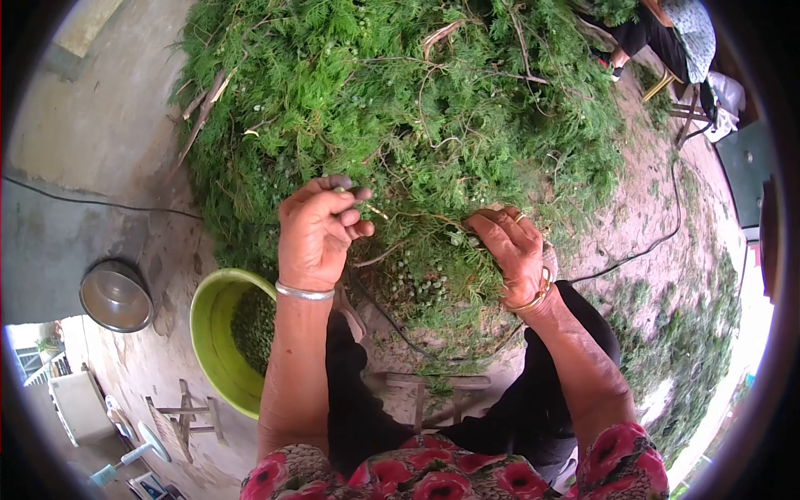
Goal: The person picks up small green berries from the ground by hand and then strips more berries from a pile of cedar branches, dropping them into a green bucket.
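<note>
My left hand [321, 229] is raised over the near edge of the green branch pile [400, 100], its fingers pinched round a small green berry. To its right, my right hand [512, 250] has its fingers closed on a leafy green sprig [475, 271], with a thin brown stem [429, 217] reaching from it toward the left hand. Below and left of the left hand stands a lime green bucket [212, 333] holding many small green berries [252, 329]. More berries lie among the foliage between my hands.
A metal bowl [117, 296] stands left of the bucket. A black cable [100, 198] crosses the floor. A folding stool [187, 417] is at the lower left. Another person [658, 37] sits at the upper right. Loose greenery [683, 350] lies at the right.
</note>
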`<move>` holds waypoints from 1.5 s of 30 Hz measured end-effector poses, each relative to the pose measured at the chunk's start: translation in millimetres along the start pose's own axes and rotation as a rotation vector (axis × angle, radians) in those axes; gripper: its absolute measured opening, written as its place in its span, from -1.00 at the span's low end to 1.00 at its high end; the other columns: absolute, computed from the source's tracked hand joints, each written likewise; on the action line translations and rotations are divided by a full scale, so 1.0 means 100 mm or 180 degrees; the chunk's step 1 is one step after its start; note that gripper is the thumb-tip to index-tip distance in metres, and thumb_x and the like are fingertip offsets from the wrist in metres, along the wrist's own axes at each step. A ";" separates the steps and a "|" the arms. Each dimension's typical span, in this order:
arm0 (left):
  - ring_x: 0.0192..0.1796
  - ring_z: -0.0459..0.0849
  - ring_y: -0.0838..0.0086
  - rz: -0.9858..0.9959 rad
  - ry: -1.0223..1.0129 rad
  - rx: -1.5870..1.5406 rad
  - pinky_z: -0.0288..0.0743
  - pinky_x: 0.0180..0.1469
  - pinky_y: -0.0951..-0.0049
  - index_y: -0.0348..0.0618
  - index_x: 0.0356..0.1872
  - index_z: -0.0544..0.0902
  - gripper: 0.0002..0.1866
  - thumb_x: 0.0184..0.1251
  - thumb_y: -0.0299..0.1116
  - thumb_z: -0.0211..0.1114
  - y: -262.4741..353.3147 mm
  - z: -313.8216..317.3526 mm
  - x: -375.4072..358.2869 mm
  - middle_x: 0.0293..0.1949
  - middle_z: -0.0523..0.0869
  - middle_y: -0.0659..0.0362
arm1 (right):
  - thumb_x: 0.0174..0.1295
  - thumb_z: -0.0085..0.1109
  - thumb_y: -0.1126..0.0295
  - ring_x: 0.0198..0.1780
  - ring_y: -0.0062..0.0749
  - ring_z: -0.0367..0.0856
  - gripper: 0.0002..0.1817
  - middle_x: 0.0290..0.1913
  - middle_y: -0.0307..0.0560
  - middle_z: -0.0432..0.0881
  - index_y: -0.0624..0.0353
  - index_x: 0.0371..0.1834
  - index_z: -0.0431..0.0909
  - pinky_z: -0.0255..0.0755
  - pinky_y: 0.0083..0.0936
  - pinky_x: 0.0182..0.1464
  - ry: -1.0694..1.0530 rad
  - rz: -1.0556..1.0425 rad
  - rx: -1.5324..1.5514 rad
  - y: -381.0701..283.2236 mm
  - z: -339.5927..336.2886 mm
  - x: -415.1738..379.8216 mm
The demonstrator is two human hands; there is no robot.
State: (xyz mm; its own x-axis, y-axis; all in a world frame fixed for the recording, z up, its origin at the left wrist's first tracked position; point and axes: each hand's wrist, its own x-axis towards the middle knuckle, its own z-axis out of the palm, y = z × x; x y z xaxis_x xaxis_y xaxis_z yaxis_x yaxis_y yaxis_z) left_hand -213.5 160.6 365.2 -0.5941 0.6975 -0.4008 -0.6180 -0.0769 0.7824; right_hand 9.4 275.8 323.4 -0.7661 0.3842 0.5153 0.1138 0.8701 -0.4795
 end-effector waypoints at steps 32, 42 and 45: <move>-0.62 0.41 0.68 -0.0211 -0.1015 0.1189 0.39 -0.59 0.57 -0.37 -0.21 0.61 -0.84 0.19 -0.54 0.30 -0.28 0.11 -0.15 -0.54 0.54 0.26 | -0.04 0.17 0.12 -0.16 0.08 0.53 -0.43 -0.12 0.14 0.59 0.28 0.01 0.51 0.43 -0.14 -0.12 -0.0149 0.0158 0.0152 0.04 -0.03 0.00; -0.74 0.25 0.74 -0.0006 -0.0642 0.1458 0.32 -0.66 0.58 -0.48 -0.10 0.56 -0.72 0.13 -0.67 0.17 -0.20 0.14 -0.16 -0.64 0.46 0.34 | -0.12 0.17 0.16 -0.16 0.09 0.52 -0.41 -0.13 0.14 0.60 0.28 0.01 0.52 0.43 -0.11 -0.07 -0.0227 0.0098 0.0282 0.11 0.01 -0.04; -0.76 0.22 0.74 -0.0221 -0.0931 0.1090 0.30 -0.68 0.56 -0.54 -0.08 0.53 -0.70 0.12 -0.66 0.12 -0.16 0.08 -0.14 -0.64 0.45 0.32 | -0.07 0.18 0.13 -0.16 0.08 0.52 -0.42 -0.15 0.14 0.60 0.28 0.00 0.51 0.43 -0.12 -0.07 -0.0228 0.0075 0.0286 0.09 0.01 -0.03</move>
State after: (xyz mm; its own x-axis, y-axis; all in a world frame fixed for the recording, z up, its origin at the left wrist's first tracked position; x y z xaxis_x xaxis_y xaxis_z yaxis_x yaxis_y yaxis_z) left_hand -191.7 157.5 362.2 -0.3563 0.8684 -0.3449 -0.4161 0.1830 0.8907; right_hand 11.8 282.0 317.3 -0.8074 0.3785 0.4525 0.0778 0.8287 -0.5543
